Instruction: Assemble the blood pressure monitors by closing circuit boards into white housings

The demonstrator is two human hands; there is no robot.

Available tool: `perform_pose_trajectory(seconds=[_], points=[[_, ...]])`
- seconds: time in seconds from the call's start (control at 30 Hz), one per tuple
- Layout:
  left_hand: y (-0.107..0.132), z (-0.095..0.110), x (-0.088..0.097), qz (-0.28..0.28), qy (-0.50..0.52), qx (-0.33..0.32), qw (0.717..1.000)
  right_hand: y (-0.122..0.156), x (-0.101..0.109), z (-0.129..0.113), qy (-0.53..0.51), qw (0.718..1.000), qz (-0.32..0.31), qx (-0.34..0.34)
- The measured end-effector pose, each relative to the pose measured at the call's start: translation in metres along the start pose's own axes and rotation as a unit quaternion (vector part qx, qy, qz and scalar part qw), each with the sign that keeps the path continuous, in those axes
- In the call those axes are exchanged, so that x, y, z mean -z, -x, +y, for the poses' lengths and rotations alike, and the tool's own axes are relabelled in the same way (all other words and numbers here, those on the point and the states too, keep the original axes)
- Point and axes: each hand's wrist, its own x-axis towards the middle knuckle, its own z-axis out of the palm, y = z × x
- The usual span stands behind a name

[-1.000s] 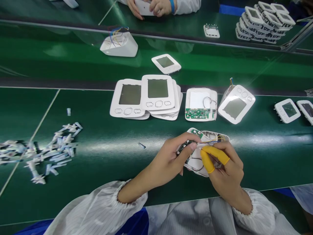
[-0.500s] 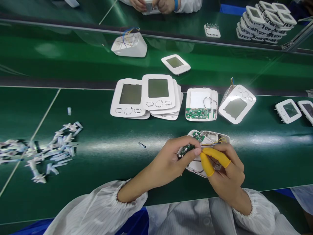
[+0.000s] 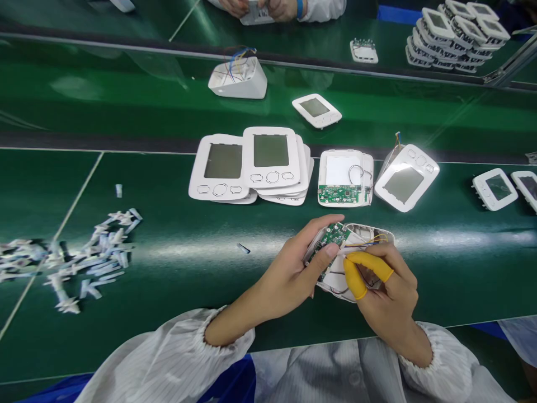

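Note:
My left hand (image 3: 289, 274) grips a white display panel with a green circuit board (image 3: 334, 235) on its upturned side, thumb across the board. Beneath and beside it lies an open white housing (image 3: 389, 232), with thin yellow and dark wires running between the two. My right hand (image 3: 392, 299) wears yellow finger cots on thumb and index finger. Those two fingertips are pinched together over the housing, and whatever is between them is too small or hidden to make out.
Stacked display panels (image 3: 272, 151) lie behind my hands, near a panel with its board exposed (image 3: 340, 194) and a tilted unit (image 3: 403, 182). Loose white strips (image 3: 100, 252) cover the left side. A housing (image 3: 241, 81) sits on the green strip behind; another person's hands (image 3: 281, 8) work beyond.
My left thumb and index finger have spread apart, uncovering more of the board. My right fingertips stay pinched near the same spot. The housing and panel on the far strip have moved right.

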Motion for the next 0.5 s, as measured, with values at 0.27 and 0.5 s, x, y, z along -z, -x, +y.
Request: perform_pose_trajectory(seconds=[0.27,0.5], points=[[0.001,-0.0047,-0.003,0.016,0.008,0.021,1.0,-0.0019,0.0004,-0.0012,-0.009,0.999,-0.022,-0.027],[0.0005,-0.004,-0.0025,0.013,-0.004,0.015,1.0,-0.0013,0.0005,-0.0021,-0.02,0.999,-0.03,-0.04]])
